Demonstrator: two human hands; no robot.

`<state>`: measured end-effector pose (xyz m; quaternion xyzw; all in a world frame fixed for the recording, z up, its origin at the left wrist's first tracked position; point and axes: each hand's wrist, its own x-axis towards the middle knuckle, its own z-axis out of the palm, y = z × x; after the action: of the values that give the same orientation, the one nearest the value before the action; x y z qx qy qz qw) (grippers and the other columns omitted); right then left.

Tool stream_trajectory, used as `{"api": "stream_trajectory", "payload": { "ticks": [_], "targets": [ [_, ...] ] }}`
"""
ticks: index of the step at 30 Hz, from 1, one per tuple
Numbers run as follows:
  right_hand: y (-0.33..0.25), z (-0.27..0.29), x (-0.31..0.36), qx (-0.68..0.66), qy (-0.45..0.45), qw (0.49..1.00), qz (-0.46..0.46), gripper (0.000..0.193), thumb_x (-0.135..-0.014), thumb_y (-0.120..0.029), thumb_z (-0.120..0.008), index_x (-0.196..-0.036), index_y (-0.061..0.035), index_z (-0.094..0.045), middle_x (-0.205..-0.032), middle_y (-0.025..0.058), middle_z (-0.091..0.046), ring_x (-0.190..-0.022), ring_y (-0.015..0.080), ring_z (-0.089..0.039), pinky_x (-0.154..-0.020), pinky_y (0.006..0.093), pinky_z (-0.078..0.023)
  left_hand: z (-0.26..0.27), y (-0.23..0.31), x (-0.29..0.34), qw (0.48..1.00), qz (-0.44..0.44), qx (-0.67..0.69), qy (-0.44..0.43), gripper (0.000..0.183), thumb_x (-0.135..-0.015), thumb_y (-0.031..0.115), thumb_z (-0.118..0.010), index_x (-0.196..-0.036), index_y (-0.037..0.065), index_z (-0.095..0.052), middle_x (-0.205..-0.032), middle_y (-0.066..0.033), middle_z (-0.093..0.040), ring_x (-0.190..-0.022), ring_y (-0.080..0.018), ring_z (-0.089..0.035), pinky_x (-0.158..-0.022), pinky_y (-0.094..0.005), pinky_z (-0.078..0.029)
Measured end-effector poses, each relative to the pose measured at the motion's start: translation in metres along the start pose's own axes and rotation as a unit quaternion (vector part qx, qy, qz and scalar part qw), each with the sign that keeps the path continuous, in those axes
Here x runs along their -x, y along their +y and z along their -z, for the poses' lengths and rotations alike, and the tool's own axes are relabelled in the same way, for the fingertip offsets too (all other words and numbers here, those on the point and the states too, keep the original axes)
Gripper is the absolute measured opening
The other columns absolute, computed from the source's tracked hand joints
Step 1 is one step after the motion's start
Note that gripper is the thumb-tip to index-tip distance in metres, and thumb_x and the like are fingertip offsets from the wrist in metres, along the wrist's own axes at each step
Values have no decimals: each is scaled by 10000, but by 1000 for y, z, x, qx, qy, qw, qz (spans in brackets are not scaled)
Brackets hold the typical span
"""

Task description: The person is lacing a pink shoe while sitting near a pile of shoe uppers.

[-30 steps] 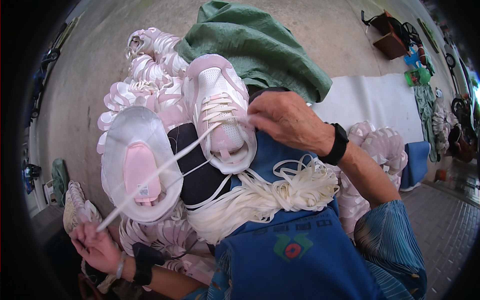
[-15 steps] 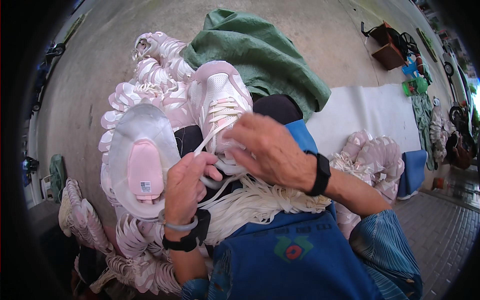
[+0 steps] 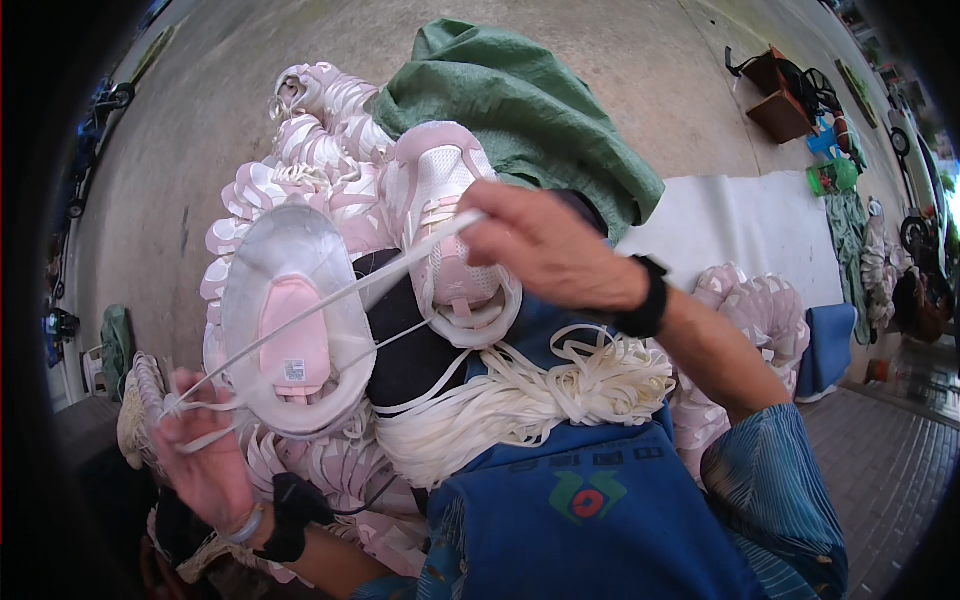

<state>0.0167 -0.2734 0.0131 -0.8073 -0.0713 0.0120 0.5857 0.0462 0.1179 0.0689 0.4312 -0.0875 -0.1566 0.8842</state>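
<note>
A pale shoelace (image 3: 345, 290) runs taut between my hands, crossing above the shoe parts. My right hand (image 3: 545, 250) grips one end near the tongue of a pink and white sneaker upper (image 3: 445, 165). Low on the left, my left hand (image 3: 208, 460) has the lace caught at its fingertips, blurred, with a loop hanging beside it. Between the hands lies a whitish translucent shoe-shaped piece (image 3: 245, 265) with a pink footbed (image 3: 290, 350) showing. A bundle of cream laces (image 3: 520, 405) rests across my lap on a blue apron (image 3: 590, 540).
Stacked pink and white uppers (image 3: 325, 130) stand behind and left of the work, with another pile (image 3: 745, 325) at the right. A green sack (image 3: 500, 90) lies at the back. White sheeting (image 3: 730, 220) covers floor to the right, near a brown box (image 3: 780, 105).
My left hand has swung down and left, away from the sneaker upper, drawing the lace out long. My right hand has moved slightly up and stays near the upper.
</note>
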Motion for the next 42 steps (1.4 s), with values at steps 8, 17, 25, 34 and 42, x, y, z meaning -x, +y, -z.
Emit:
{"api": "stream_trajectory", "payload": {
  "ticks": [8, 17, 25, 34, 42],
  "targets": [
    [-19, 186, 54, -404, 187, 895, 8, 301, -985, -223, -450, -1172, -2, -534, -661, -68, -385, -507, 6, -305, -387, 159, -250, 47, 74, 24, 984, -104, 145, -9, 259, -968, 89, -414, -1115, -121, -449, -1243, -169, -482, -1304, -339, -337, -1166, -570, -72],
    [-25, 246, 130, -323, 465, 818, 103, 189, -989, -142, -432, -1054, 3, -534, -641, -44, -325, -494, 40, -273, -382, 203, -210, 36, 68, 20, 983, -166, 82, 18, 198, -969, 20, -406, -1146, -67, -408, -1017, -101, -493, -802, -158, -403, -725, -309, -357],
    [8, -8, 84, -75, -41, 990, -109, 309, -922, -173, -432, -1121, 6, -587, -857, 99, -647, -724, 224, -582, -672, 333, -468, -13, -45, -9, 953, -29, -267, 138, 373, -935, 108, -548, -1266, -31, -448, -1106, -94, -576, -633, -34, -424, -527, -163, -342],
    [15, -63, 78, -491, 55, 783, -378, 150, -979, -246, -465, -1017, -103, -489, -708, -28, -479, -467, 26, -352, -366, 184, -277, -69, -127, -30, 953, 114, -270, 75, 169, -919, 148, -593, -1020, 14, -611, -771, 4, -575, -559, -3, -371, -477, -146, -253],
    [33, -87, 55, -614, 82, 700, -357, 177, -952, -286, -530, -916, -114, -510, -651, -38, -470, -421, 32, -343, -331, 188, -247, -64, -149, -27, 933, 129, -316, 112, 158, -914, 147, -611, -981, 7, -642, -773, 60, -558, -617, 8, -400, -528, -141, -291]
  ]
}}
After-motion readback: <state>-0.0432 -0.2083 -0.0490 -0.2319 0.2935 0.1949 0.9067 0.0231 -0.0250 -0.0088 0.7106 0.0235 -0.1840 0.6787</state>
